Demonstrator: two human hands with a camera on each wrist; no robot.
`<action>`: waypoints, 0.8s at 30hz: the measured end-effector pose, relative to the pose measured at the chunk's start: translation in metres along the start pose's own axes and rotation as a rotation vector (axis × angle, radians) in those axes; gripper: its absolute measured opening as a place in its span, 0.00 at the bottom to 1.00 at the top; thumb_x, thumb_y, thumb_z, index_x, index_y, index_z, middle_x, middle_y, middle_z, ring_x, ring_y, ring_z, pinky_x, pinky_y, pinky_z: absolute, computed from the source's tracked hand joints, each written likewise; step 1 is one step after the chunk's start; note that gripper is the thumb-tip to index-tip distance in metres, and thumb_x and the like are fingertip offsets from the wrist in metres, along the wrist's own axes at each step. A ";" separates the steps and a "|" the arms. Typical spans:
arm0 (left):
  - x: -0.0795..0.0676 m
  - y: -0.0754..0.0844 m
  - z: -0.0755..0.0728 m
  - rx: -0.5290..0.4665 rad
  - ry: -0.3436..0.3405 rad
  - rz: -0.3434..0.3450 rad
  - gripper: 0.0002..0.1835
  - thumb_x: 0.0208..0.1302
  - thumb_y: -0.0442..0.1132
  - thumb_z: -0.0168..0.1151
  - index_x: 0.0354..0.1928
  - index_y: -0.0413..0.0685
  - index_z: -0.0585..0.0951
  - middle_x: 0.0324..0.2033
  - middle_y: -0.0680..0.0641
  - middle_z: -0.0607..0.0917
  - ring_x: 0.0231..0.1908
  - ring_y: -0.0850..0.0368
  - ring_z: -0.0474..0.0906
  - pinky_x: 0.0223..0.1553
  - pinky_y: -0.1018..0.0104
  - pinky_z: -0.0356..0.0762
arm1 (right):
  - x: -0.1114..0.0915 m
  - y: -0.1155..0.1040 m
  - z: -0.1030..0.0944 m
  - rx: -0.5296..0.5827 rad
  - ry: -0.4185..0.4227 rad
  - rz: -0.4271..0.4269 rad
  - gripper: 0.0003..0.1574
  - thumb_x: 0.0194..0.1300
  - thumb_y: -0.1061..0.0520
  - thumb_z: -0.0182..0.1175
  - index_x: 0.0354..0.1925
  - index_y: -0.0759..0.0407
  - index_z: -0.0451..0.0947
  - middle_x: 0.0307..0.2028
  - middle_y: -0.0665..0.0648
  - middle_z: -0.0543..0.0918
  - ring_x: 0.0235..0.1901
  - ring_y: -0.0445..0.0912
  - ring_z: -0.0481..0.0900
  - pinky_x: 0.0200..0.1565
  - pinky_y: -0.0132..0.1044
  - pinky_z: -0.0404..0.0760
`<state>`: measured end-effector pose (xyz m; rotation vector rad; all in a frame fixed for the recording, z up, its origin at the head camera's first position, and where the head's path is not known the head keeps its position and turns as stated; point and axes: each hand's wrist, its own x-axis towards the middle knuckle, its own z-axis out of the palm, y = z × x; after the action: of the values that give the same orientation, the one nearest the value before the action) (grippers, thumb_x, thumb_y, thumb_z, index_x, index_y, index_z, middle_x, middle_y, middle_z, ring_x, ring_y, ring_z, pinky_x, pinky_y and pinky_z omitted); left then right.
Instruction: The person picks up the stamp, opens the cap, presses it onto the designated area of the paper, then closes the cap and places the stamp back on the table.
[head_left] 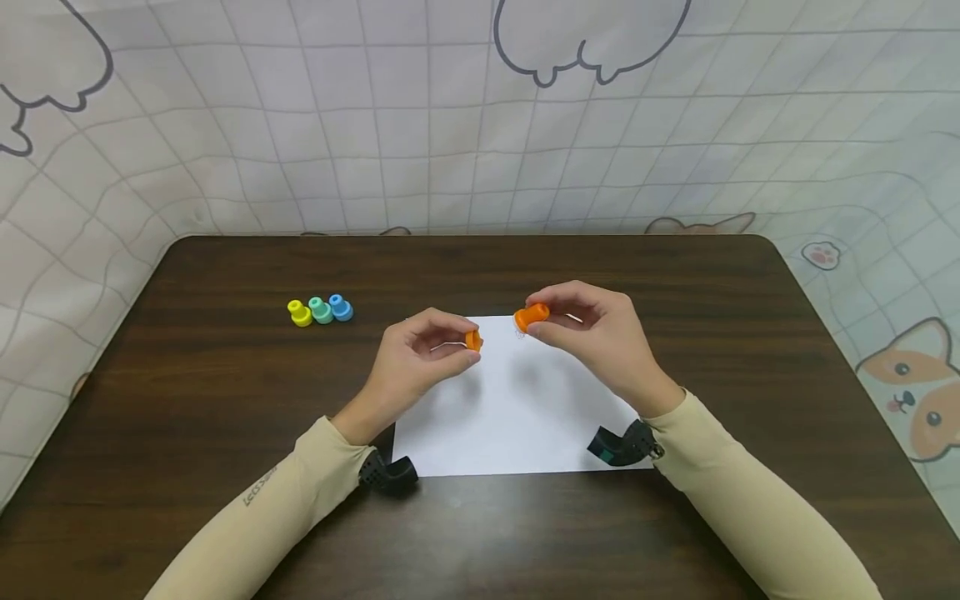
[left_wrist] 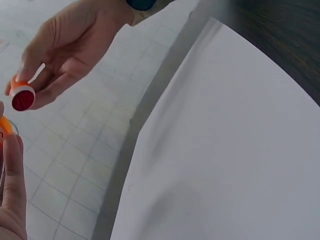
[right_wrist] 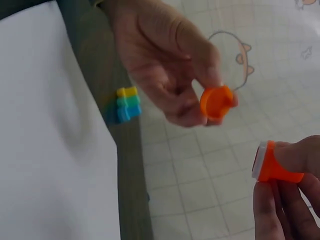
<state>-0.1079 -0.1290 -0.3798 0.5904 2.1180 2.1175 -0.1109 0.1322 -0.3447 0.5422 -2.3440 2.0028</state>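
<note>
My right hand (head_left: 600, 333) pinches an orange toy stamp (head_left: 534, 316) between thumb and fingers, above the far edge of a white sheet of paper (head_left: 517, 417). In the left wrist view the stamp's round red face (left_wrist: 23, 100) shows inside a white rim. My left hand (head_left: 416, 350) holds the stamp's small orange cap (head_left: 473, 340) by thumb and fingertips, over the sheet's left side. The right wrist view shows the cap (right_wrist: 217, 103) apart from the stamp (right_wrist: 277, 166). A faint reddish mark shows on the paper just beneath the stamp.
Three more stamps stand close together at the back left of the dark wooden table (head_left: 187, 400): yellow (head_left: 300, 314), green (head_left: 321, 311) and blue (head_left: 341, 308). A white gridded cloth (head_left: 465, 133) with cartoon drawings hangs behind the table and round its sides.
</note>
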 end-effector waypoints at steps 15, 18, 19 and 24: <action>0.000 0.007 0.017 -0.021 -0.027 0.051 0.17 0.60 0.25 0.72 0.51 0.37 0.82 0.48 0.50 0.86 0.47 0.56 0.86 0.56 0.63 0.89 | -0.023 -0.014 0.016 0.214 -0.021 -0.010 0.16 0.60 0.69 0.72 0.47 0.64 0.83 0.45 0.52 0.87 0.47 0.46 0.87 0.58 0.38 0.88; -0.001 0.008 0.018 -0.036 -0.029 0.057 0.17 0.59 0.25 0.72 0.51 0.36 0.82 0.48 0.50 0.86 0.47 0.55 0.86 0.56 0.62 0.89 | -0.024 -0.012 0.019 0.221 -0.012 -0.019 0.16 0.60 0.69 0.72 0.47 0.62 0.84 0.45 0.52 0.87 0.47 0.46 0.87 0.58 0.38 0.88; -0.001 0.008 0.018 -0.037 -0.030 0.058 0.17 0.59 0.25 0.72 0.51 0.36 0.82 0.48 0.50 0.86 0.47 0.55 0.86 0.56 0.62 0.89 | -0.024 -0.012 0.019 0.222 -0.011 -0.022 0.16 0.60 0.69 0.72 0.47 0.62 0.84 0.45 0.52 0.87 0.47 0.46 0.87 0.58 0.38 0.88; -0.003 0.010 0.019 -0.037 -0.030 0.051 0.17 0.60 0.24 0.72 0.51 0.34 0.81 0.48 0.50 0.85 0.49 0.56 0.85 0.57 0.61 0.88 | -0.023 -0.008 0.021 0.220 -0.018 -0.034 0.17 0.59 0.70 0.72 0.47 0.61 0.84 0.46 0.51 0.88 0.47 0.45 0.87 0.58 0.38 0.88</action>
<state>-0.0967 -0.1126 -0.3718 0.6749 2.0653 2.1545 -0.0826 0.1167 -0.3462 0.6043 -2.1202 2.2646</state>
